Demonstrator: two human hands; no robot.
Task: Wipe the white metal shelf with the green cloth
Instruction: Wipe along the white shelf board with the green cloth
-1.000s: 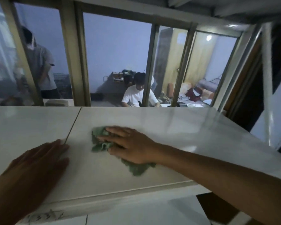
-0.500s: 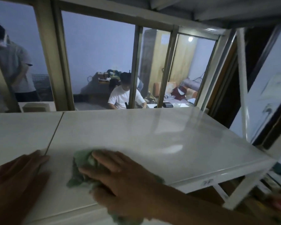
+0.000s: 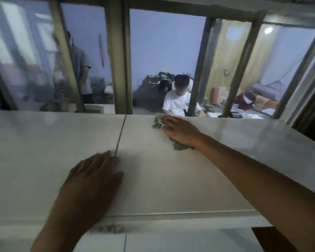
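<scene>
The white metal shelf (image 3: 171, 171) spans the view, made of two panels with a dark seam (image 3: 120, 135) between them. My right hand (image 3: 180, 130) presses flat on the crumpled green cloth (image 3: 180, 146) at the shelf's far edge, right of the seam; cloth shows beyond my fingertips and by my wrist. My left hand (image 3: 87, 186) lies palm down on the shelf near the front edge, fingertips touching the seam, holding nothing.
A window frame with upright bars (image 3: 119, 60) runs right behind the shelf's far edge. Through it, a seated person in a white shirt (image 3: 179, 100) and a standing person (image 3: 80, 66) are visible. The shelf's front lip (image 3: 171, 222) is near me.
My right hand has pushed the green cloth from the near part of the shelf out to its far edge. My left hand stays flat by the seam. The view has shifted left.
</scene>
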